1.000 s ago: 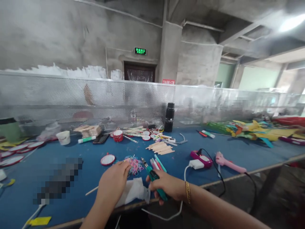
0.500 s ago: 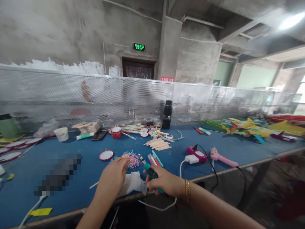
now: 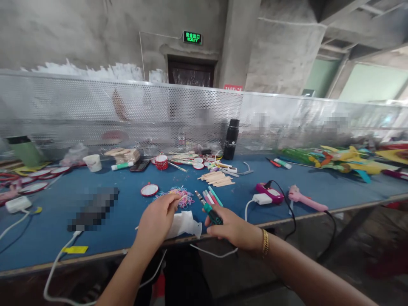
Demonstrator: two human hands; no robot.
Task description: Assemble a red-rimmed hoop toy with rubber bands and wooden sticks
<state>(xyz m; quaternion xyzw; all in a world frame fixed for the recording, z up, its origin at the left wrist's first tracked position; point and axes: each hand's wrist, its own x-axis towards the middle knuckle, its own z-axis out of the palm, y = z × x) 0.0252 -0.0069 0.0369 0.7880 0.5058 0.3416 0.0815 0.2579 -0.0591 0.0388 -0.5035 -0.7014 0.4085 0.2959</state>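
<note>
My right hand [image 3: 234, 230] grips the green handles of a pair of small pliers [image 3: 209, 209], jaws pointing away over the blue table [image 3: 105, 212]. My left hand [image 3: 158, 219] is pinched on a thin pale stick [image 3: 177, 199] near a heap of coloured rubber bands [image 3: 178, 196]. Between my hands, at the table's near edge, lies a crumpled white cloth [image 3: 184, 224]. A few coloured pens [image 3: 213, 196] lie just beyond the pliers.
Wooden craft sticks [image 3: 216, 178], a round red-rimmed mirror [image 3: 149, 189], a black bottle [image 3: 230, 139], a pink glue gun [image 3: 305, 200], a white plug [image 3: 262, 199] and a pink device [image 3: 270, 192] with cables lie about. A perforated metal screen [image 3: 127, 114] backs the table.
The view has tilted down and shifted. My left hand has drawn a thin stick up from the rubber bands. My right hand has kept hold of the pliers.
</note>
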